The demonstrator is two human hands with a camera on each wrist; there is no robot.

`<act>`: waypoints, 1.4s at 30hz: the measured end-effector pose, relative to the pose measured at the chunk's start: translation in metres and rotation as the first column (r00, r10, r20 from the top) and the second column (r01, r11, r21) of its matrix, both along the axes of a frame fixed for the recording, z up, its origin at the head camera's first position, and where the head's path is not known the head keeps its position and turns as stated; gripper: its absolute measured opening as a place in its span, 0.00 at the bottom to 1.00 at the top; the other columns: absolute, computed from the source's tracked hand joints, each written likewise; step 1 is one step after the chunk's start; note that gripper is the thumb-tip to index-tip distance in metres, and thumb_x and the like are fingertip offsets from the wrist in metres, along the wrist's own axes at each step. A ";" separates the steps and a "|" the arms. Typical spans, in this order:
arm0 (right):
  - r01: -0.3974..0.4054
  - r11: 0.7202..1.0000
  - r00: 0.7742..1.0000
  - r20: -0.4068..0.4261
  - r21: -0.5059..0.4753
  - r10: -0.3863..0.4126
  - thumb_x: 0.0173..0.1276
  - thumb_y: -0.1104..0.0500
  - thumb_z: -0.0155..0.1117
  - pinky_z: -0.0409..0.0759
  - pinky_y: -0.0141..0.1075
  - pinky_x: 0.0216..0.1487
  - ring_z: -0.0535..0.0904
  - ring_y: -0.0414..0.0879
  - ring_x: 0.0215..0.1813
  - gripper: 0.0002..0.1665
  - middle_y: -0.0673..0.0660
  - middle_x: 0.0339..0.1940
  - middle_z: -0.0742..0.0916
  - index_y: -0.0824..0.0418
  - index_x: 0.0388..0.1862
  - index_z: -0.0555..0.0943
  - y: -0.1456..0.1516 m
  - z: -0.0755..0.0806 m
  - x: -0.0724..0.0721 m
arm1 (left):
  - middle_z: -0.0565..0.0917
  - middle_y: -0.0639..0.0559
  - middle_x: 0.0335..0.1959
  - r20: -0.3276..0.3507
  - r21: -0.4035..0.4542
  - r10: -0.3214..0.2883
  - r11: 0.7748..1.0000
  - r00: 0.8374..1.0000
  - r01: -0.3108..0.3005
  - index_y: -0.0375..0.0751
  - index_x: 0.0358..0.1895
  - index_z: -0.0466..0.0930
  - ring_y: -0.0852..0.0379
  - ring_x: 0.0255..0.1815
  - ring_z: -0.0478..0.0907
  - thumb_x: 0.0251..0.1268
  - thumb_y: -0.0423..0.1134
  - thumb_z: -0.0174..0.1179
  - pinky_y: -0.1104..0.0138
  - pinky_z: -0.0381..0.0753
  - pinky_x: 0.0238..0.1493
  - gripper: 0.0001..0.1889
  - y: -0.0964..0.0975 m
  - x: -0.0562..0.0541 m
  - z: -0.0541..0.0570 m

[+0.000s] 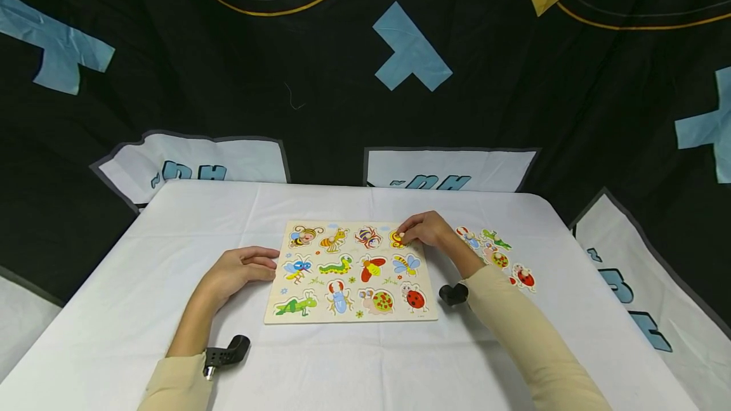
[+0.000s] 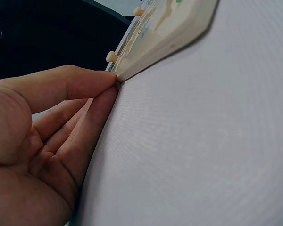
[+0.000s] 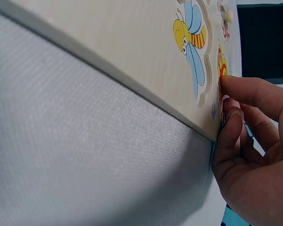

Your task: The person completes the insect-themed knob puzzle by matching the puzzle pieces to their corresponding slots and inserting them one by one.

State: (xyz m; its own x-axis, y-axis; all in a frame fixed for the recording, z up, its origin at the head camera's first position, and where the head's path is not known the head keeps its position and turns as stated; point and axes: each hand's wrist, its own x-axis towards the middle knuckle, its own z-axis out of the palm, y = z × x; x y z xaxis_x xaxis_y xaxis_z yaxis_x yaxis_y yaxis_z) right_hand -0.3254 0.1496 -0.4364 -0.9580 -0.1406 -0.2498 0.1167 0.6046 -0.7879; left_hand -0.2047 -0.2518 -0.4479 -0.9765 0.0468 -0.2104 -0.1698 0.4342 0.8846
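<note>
Fingertips (image 3: pixel 233 85) of the right hand (image 1: pixel 427 229) pinch a yellow piece (image 1: pixel 395 241) at the far right corner of the puzzle board (image 1: pixel 337 318), whose left edge the left hand (image 1: pixel 234 273) pinches. Fitting seems under way, calling next for a flat press; loose pieces (image 1: pixel 499 260) lie rightward on the bench (image 1: pixel 320 366).

Head view: wide, from above, facing forward and down over the insect puzzle board (image 1: pixel 342 319) to the black backdrop (image 1: pixel 320 94) at 12 o'clock.
Left wrist view: close, low, tilted; left hand (image 2: pixel 47 146) at 8 o'clock, board at 12.
Right wrist view: likewise close; right hand (image 3: pixel 257 172) at 4 o'clock.
Head and right wrist share: dragonfly (image 3: pixel 197 40).
</note>
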 end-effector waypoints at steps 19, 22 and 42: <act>0.013 1.000 1.000 0.014 0.029 -0.013 0.56 0.59 0.77 0.76 0.35 0.40 0.79 0.46 0.39 0.15 0.55 0.45 0.90 0.57 0.43 0.90 0.012 0.005 0.007 | 0.89 0.48 0.47 -0.005 -0.014 -0.004 1.000 1.000 0.004 0.39 0.65 0.79 0.62 0.45 0.84 0.57 0.38 0.72 0.72 0.75 0.50 0.29 0.000 -0.001 0.000; 0.011 1.000 1.000 0.007 0.018 -0.011 0.56 0.59 0.77 0.78 0.34 0.40 0.79 0.44 0.37 0.15 0.54 0.43 0.90 0.58 0.43 0.90 0.016 0.006 0.010 | 0.89 0.49 0.48 -0.005 -0.029 -0.003 1.000 1.000 0.003 0.40 0.64 0.79 0.62 0.46 0.85 0.57 0.39 0.72 0.70 0.73 0.53 0.29 -0.001 -0.001 0.000; 0.022 0.999 1.000 -0.019 0.048 -0.021 0.60 0.58 0.74 0.80 0.38 0.42 0.79 0.46 0.36 0.16 0.53 0.33 0.88 0.61 0.48 0.88 0.050 0.022 0.020 | 0.89 0.50 0.48 0.005 -0.056 0.018 0.998 1.000 -0.017 0.42 0.64 0.80 0.59 0.50 0.81 0.57 0.41 0.72 0.58 0.69 0.60 0.29 0.001 -0.002 0.000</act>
